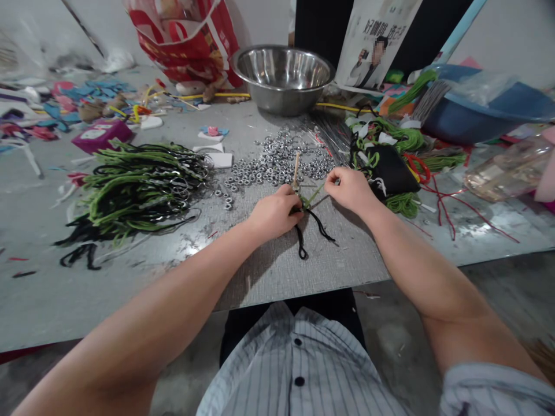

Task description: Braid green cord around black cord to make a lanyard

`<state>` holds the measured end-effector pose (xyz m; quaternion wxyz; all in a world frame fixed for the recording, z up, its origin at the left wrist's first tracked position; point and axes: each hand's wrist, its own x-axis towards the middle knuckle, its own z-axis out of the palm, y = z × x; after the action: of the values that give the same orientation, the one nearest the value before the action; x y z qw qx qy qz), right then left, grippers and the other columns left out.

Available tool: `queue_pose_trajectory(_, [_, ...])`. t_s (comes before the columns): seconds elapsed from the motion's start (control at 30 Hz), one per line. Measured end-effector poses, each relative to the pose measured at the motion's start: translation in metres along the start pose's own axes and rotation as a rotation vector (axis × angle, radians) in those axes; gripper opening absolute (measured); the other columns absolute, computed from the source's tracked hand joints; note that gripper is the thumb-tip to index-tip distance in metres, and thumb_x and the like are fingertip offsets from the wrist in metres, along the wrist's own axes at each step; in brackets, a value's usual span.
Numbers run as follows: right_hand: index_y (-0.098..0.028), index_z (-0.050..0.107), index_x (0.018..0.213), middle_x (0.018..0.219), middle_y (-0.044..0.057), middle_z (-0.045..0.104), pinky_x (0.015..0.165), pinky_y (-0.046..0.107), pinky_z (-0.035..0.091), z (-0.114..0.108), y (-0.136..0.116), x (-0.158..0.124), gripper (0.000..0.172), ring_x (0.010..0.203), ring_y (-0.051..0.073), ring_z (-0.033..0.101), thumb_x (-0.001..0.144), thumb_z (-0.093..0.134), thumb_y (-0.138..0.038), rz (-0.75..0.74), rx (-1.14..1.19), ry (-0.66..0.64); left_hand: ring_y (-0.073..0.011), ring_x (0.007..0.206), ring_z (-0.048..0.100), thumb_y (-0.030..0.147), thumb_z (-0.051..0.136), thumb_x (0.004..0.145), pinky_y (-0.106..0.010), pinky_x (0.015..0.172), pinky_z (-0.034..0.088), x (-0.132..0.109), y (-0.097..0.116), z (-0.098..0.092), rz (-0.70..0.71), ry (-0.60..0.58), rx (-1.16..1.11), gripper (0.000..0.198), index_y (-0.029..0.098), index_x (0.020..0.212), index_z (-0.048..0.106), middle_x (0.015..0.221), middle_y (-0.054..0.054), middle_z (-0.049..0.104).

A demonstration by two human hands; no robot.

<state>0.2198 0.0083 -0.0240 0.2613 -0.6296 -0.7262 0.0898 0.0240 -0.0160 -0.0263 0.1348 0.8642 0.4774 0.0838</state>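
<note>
My left hand [280, 212] is closed at the middle of the table, pinching a black and green cord. Black cord ends [321, 226] trail from under it toward the table's front edge. To its right, my right hand [347, 186] pinches the end of a green cord [315, 195], which runs taut between the two hands. A thin wooden stick [296, 169] stands upright just behind my left fingers; its base is partly hidden. Behind both hands spreads a pile of small metal nuts [277, 156].
A bundle of green and black cords with metal clasps [143, 185] lies at left. A steel bowl [284, 78] stands at the back. Green cord hanks [403, 138], a blue basin [472, 115] and a clear bottle [507, 167] crowd the right. A purple box [102, 136] sits back left.
</note>
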Motion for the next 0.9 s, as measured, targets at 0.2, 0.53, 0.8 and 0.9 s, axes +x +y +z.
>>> queue_pose_trajectory(0.2, [-0.019,0.058,0.063,0.068,0.005,0.063,0.060,0.030,0.035,0.0011,0.0051,0.0028,0.008,0.061,0.016,0.052,0.070,0.053,-0.019,0.040,-0.109,-0.002,-0.0187,0.085,0.060,0.027,0.052,0.082,-0.030,0.071,0.047,0.0002,-0.0014,0.0009,0.016,0.000,-0.016,0.020,0.017,0.095,0.064,0.106,-0.009,0.054])
queue_pose_trajectory(0.53, [-0.019,0.062,0.070,0.078,0.008,0.065,0.062,0.030,0.034,0.0002,0.0016,-0.0018,0.013,0.072,0.019,0.056,0.076,0.049,-0.017,0.027,-0.244,-0.124,-0.0192,0.085,0.059,0.026,0.052,0.082,-0.031,0.074,0.047,0.0012,-0.0033,-0.0016,0.030,-0.020,-0.030,0.020,0.014,0.094,0.062,0.103,-0.010,0.054])
queue_pose_trajectory(0.8, [-0.019,0.062,0.072,0.082,0.008,0.066,0.062,0.030,0.035,0.0011,0.0009,-0.0029,0.016,0.074,0.019,0.056,0.076,0.048,-0.018,0.041,-0.296,-0.112,-0.0180,0.083,0.059,0.026,0.052,0.081,-0.031,0.076,0.047,0.0008,-0.0020,-0.0019,0.026,-0.010,-0.027,0.016,0.016,0.091,0.061,0.101,-0.008,0.054])
queue_pose_trajectory(0.9, [-0.019,0.063,0.076,0.085,0.009,0.065,0.065,0.030,0.037,0.0003,0.0026,-0.0022,0.014,0.077,0.019,0.056,0.077,0.049,-0.018,0.021,-0.273,-0.140,-0.0181,0.083,0.059,0.025,0.054,0.080,-0.031,0.077,0.047,0.0004,-0.0038,-0.0018,0.043,0.007,-0.061,0.017,0.014,0.091,0.061,0.100,-0.008,0.054])
